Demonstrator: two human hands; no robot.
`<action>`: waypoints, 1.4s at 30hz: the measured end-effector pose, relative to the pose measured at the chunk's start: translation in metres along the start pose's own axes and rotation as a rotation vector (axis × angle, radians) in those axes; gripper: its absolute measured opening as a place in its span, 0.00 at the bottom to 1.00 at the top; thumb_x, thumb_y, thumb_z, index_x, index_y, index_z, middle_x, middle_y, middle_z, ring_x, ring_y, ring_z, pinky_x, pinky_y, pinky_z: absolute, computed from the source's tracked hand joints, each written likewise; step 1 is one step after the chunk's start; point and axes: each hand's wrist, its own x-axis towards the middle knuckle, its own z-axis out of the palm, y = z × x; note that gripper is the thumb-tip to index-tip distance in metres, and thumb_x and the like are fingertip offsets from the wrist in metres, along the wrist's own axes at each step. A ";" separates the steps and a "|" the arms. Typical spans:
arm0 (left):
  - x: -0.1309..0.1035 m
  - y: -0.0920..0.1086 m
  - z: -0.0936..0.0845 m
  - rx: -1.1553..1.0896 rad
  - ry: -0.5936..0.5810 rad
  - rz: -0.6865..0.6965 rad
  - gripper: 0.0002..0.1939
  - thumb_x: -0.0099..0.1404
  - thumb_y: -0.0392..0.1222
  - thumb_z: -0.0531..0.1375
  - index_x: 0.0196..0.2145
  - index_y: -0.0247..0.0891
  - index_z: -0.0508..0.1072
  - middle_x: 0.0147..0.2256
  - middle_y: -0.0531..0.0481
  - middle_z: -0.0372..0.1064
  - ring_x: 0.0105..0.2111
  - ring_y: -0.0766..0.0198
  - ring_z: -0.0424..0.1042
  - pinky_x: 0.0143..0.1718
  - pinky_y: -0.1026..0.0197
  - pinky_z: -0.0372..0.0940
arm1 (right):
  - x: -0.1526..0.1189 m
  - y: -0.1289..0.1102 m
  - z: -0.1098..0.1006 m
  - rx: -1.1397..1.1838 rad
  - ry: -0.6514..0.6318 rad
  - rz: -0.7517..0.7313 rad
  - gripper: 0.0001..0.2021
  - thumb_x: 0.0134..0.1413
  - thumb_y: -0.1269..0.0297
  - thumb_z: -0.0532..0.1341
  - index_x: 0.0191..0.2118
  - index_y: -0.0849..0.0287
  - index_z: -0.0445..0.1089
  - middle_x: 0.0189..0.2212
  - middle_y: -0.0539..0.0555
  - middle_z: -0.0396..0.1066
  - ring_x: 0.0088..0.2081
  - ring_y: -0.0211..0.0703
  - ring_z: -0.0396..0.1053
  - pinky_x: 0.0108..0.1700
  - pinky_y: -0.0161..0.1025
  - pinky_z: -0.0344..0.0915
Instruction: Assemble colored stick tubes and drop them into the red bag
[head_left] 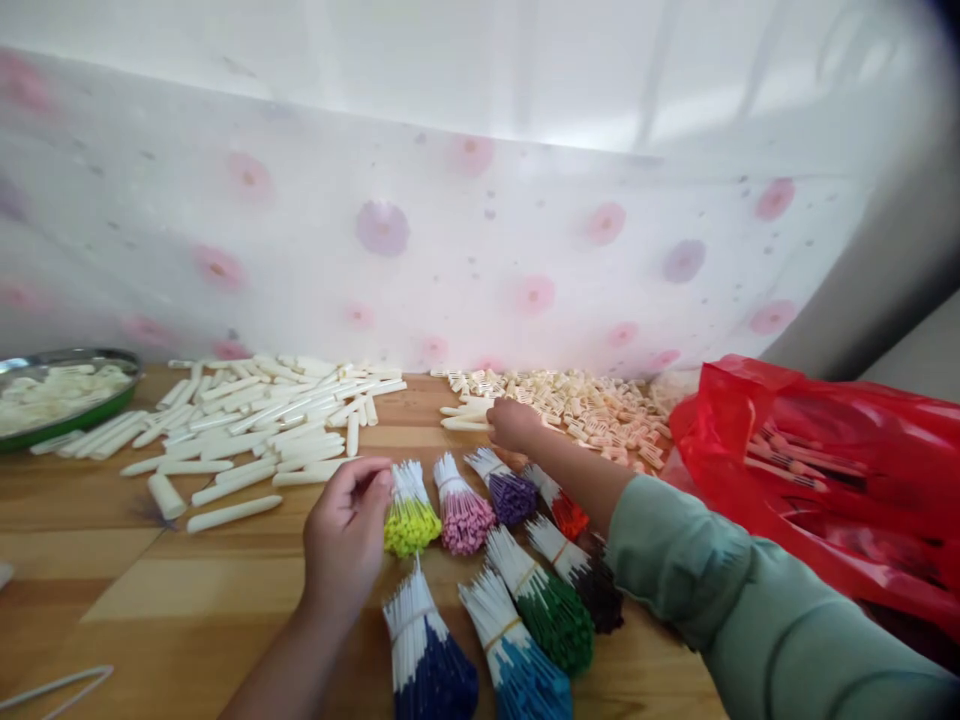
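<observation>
My left hand (349, 525) is closed beside the yellow-tipped bundle of white sticks (411, 510); what its fingertips hold, if anything, is too small to make out. Reaching over the bundles, my right hand (514, 425) has its fingers at a few white tubes (466, 415), beside a pile of small cream pieces (570, 395). Its fingertips are mostly hidden. Between and below the hands lie pink (463, 510), purple (510, 490), red (562, 505), green (547, 610), dark brown (585, 575), light blue (517, 660) and dark blue (427, 650) bundles.
Many white tubes (255, 415) spread across the left of the wooden table (172, 610). A green-rimmed bowl (82, 408) of pale pieces stands at the far left. A red plastic bag (825, 460) with sticks lies at the right. Flowered sheeting (315, 240) hangs behind.
</observation>
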 end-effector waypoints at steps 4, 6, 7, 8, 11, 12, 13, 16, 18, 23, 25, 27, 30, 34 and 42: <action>0.008 0.005 -0.006 0.542 -0.083 0.442 0.17 0.61 0.42 0.56 0.49 0.38 0.67 0.48 0.43 0.66 0.49 0.52 0.64 0.53 0.51 0.57 | -0.021 -0.035 -0.023 0.048 0.032 -0.167 0.09 0.56 0.64 0.59 0.40 0.63 0.70 0.42 0.58 0.70 0.43 0.46 0.68 0.46 0.45 0.63; 0.009 0.008 -0.007 0.689 -0.205 0.514 0.19 0.61 0.40 0.56 0.51 0.39 0.67 0.50 0.42 0.66 0.52 0.49 0.61 0.55 0.48 0.53 | -0.033 -0.059 -0.029 0.093 0.006 -0.296 0.07 0.52 0.64 0.62 0.37 0.61 0.72 0.38 0.56 0.72 0.42 0.45 0.68 0.45 0.38 0.61; 0.010 0.008 -0.008 0.727 -0.269 0.466 0.18 0.61 0.40 0.56 0.50 0.40 0.68 0.48 0.42 0.68 0.51 0.48 0.62 0.54 0.48 0.53 | -0.038 -0.069 -0.031 0.117 -0.001 -0.340 0.09 0.50 0.63 0.63 0.38 0.59 0.73 0.38 0.55 0.73 0.41 0.43 0.68 0.44 0.35 0.61; 0.011 0.007 -0.009 0.750 -0.320 0.382 0.15 0.61 0.40 0.56 0.47 0.41 0.70 0.45 0.43 0.70 0.49 0.48 0.63 0.52 0.49 0.54 | -0.043 -0.077 -0.030 0.138 0.005 -0.359 0.10 0.52 0.63 0.62 0.41 0.58 0.72 0.39 0.53 0.73 0.41 0.40 0.68 0.43 0.33 0.60; 0.021 -0.002 -0.012 0.754 -0.362 0.116 0.10 0.63 0.42 0.53 0.39 0.41 0.71 0.37 0.45 0.73 0.41 0.51 0.69 0.40 0.54 0.60 | -0.052 -0.087 -0.023 0.166 0.068 -0.290 0.15 0.61 0.63 0.52 0.50 0.60 0.67 0.43 0.55 0.72 0.41 0.37 0.69 0.41 0.31 0.61; 0.024 -0.007 -0.013 0.743 -0.349 0.064 0.11 0.64 0.44 0.51 0.39 0.41 0.70 0.35 0.45 0.73 0.37 0.52 0.70 0.35 0.57 0.61 | -0.054 -0.088 -0.018 0.161 0.073 -0.256 0.14 0.62 0.64 0.51 0.49 0.61 0.68 0.43 0.55 0.73 0.41 0.37 0.69 0.41 0.31 0.61; 0.028 -0.013 -0.012 0.727 -0.345 0.009 0.12 0.65 0.46 0.50 0.37 0.40 0.70 0.32 0.46 0.73 0.33 0.54 0.71 0.31 0.59 0.61 | -0.056 -0.088 -0.012 0.149 0.060 -0.228 0.13 0.61 0.65 0.52 0.45 0.61 0.70 0.40 0.54 0.74 0.40 0.38 0.70 0.40 0.32 0.62; 0.034 -0.028 -0.008 0.667 -0.363 -0.091 0.12 0.64 0.49 0.52 0.36 0.40 0.69 0.31 0.50 0.73 0.31 0.59 0.72 0.27 0.63 0.59 | -0.060 -0.095 0.009 0.081 -0.032 -0.156 0.08 0.57 0.67 0.57 0.34 0.60 0.74 0.32 0.52 0.75 0.36 0.40 0.71 0.38 0.35 0.64; 0.034 -0.036 -0.003 0.646 -0.386 -0.137 0.10 0.62 0.48 0.56 0.35 0.39 0.70 0.31 0.50 0.73 0.31 0.60 0.72 0.28 0.63 0.60 | -0.062 -0.105 0.021 0.021 -0.084 -0.085 0.09 0.58 0.63 0.57 0.35 0.61 0.72 0.33 0.52 0.74 0.36 0.41 0.71 0.40 0.39 0.66; 0.027 -0.048 0.005 0.616 -0.494 -0.228 0.11 0.64 0.44 0.58 0.41 0.35 0.70 0.37 0.48 0.71 0.35 0.61 0.72 0.36 0.57 0.67 | -0.059 -0.128 0.028 -0.092 -0.186 0.062 0.12 0.60 0.60 0.57 0.42 0.63 0.69 0.40 0.54 0.71 0.39 0.41 0.71 0.42 0.45 0.69; 0.026 -0.051 0.007 0.603 -0.536 -0.242 0.14 0.66 0.44 0.56 0.47 0.34 0.68 0.43 0.46 0.69 0.39 0.60 0.71 0.40 0.53 0.68 | -0.057 -0.132 0.026 -0.114 -0.207 0.100 0.12 0.61 0.61 0.57 0.45 0.62 0.68 0.42 0.55 0.70 0.41 0.42 0.70 0.43 0.45 0.69; 0.026 -0.055 0.007 0.594 -0.561 -0.244 0.16 0.66 0.44 0.56 0.49 0.35 0.67 0.47 0.44 0.67 0.43 0.59 0.70 0.42 0.51 0.68 | -0.056 -0.135 0.025 -0.123 -0.215 0.128 0.12 0.60 0.61 0.57 0.46 0.62 0.67 0.43 0.55 0.70 0.42 0.43 0.70 0.43 0.46 0.69; 0.025 -0.057 0.008 0.588 -0.581 -0.238 0.16 0.66 0.43 0.56 0.49 0.35 0.67 0.47 0.44 0.67 0.43 0.59 0.70 0.42 0.51 0.68 | -0.054 -0.140 0.027 -0.120 -0.205 0.157 0.13 0.60 0.61 0.57 0.47 0.62 0.66 0.46 0.56 0.68 0.44 0.44 0.69 0.45 0.48 0.68; 0.024 -0.059 0.008 0.596 -0.574 -0.237 0.14 0.66 0.44 0.56 0.47 0.35 0.68 0.45 0.45 0.68 0.40 0.60 0.71 0.41 0.52 0.69 | -0.052 -0.142 0.029 -0.102 -0.189 0.182 0.13 0.60 0.61 0.57 0.48 0.61 0.66 0.46 0.56 0.68 0.44 0.44 0.69 0.45 0.48 0.68; 0.022 -0.058 0.011 0.623 -0.537 -0.250 0.15 0.66 0.44 0.56 0.49 0.36 0.67 0.47 0.45 0.67 0.42 0.59 0.70 0.42 0.52 0.68 | -0.046 -0.133 0.031 -0.057 -0.190 0.231 0.13 0.60 0.60 0.57 0.47 0.62 0.67 0.45 0.56 0.69 0.43 0.44 0.70 0.44 0.47 0.69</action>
